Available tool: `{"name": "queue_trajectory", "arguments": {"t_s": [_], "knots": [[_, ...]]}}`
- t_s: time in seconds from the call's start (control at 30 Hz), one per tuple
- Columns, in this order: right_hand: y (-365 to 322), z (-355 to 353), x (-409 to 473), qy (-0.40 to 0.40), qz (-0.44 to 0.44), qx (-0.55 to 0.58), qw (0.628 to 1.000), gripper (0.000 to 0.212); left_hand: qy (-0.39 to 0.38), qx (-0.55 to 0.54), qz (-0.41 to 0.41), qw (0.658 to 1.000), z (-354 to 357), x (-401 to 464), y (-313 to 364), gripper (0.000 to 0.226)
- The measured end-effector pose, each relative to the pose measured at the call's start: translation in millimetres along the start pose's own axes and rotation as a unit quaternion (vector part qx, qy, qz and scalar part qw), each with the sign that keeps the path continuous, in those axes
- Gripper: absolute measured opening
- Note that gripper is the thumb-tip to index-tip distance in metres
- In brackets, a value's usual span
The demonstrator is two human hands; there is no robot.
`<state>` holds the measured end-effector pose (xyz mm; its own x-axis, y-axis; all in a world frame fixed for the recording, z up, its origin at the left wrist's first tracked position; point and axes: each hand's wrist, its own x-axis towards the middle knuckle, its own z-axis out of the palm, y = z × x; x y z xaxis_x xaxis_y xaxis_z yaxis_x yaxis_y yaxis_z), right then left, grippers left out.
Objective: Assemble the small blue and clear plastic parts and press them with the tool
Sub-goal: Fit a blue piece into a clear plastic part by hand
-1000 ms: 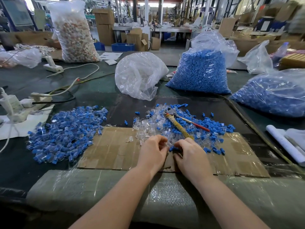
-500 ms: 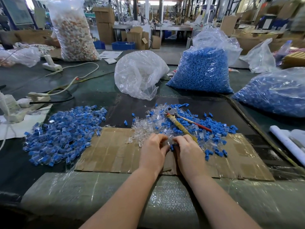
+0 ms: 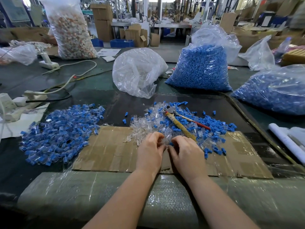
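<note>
Left hand and right hand together at the near edge of the loose parts pile, each grip curled, pinching a small clear part and a blue part. Pliers atop the pile, just beyond. Bare cardboard left; finished pile far left on the counter.

Curled fingers hide whatever small part they pinch.
</note>
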<state>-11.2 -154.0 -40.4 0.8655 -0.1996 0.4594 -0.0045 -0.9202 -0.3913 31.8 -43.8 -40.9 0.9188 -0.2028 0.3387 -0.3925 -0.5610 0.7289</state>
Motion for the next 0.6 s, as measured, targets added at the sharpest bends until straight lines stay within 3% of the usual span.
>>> {"name": "queue_trajectory", "arguments": {"t_s": [0.37,0.6], "knots": [[1.0,2.2,-0.5,0.001,-0.011,0.017,1.0,0.018,-0.008,-0.005,-0.021,1.0,0.4,-3.5,2.9,0.022],[-0.9,0.6,-0.5,-0.026,-0.007,-0.005,1.0,0.015,-0.036,-0.023,-0.018,0.999,0.1,-1.5,1.5,0.022]]}}
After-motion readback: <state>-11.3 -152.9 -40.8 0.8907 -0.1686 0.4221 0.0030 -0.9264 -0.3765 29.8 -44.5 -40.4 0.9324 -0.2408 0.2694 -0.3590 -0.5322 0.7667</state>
